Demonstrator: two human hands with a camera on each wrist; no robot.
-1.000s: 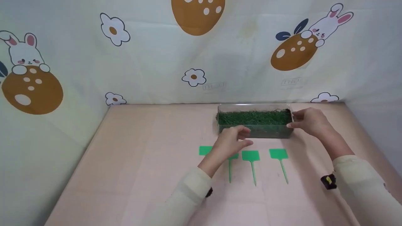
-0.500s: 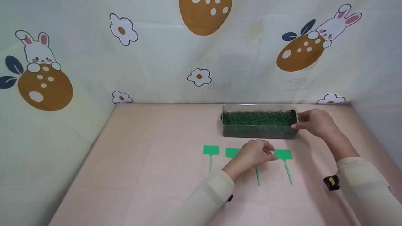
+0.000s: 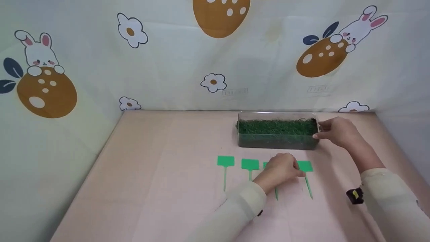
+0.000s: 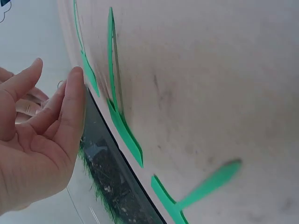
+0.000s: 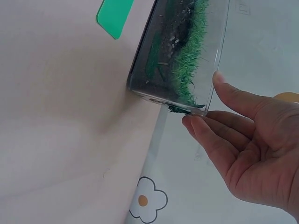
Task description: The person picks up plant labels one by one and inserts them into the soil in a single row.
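Note:
A clear planter box (image 3: 278,142) with green grass (image 3: 275,127) on top stands at the back right of the table. My right hand (image 3: 341,132) holds its right end, thumb at the front corner and fingers on the end wall, as the right wrist view (image 5: 252,144) shows. Several green T-shaped plant labels lie in a row before the box. My left hand (image 3: 280,169) hovers over them, fingertips by the rightmost label (image 3: 305,166) and covering part of another label (image 3: 276,194). Seen in the left wrist view, its fingers (image 4: 72,102) are fairly straight, thumb apart, pinching nothing visible.
The leftmost plant label (image 3: 225,161) and the one beside it (image 3: 250,164) lie left of my left hand. Behind the table (image 3: 141,174) hangs a pale cloth (image 3: 168,67) printed with rabbits and flowers. Black wrist devices (image 3: 355,195) sit at the sleeves.
My left hand has moved right and nearer to me, from in front of the box to the rightmost plant label. My right hand stays at the box's end. The view has shifted slightly.

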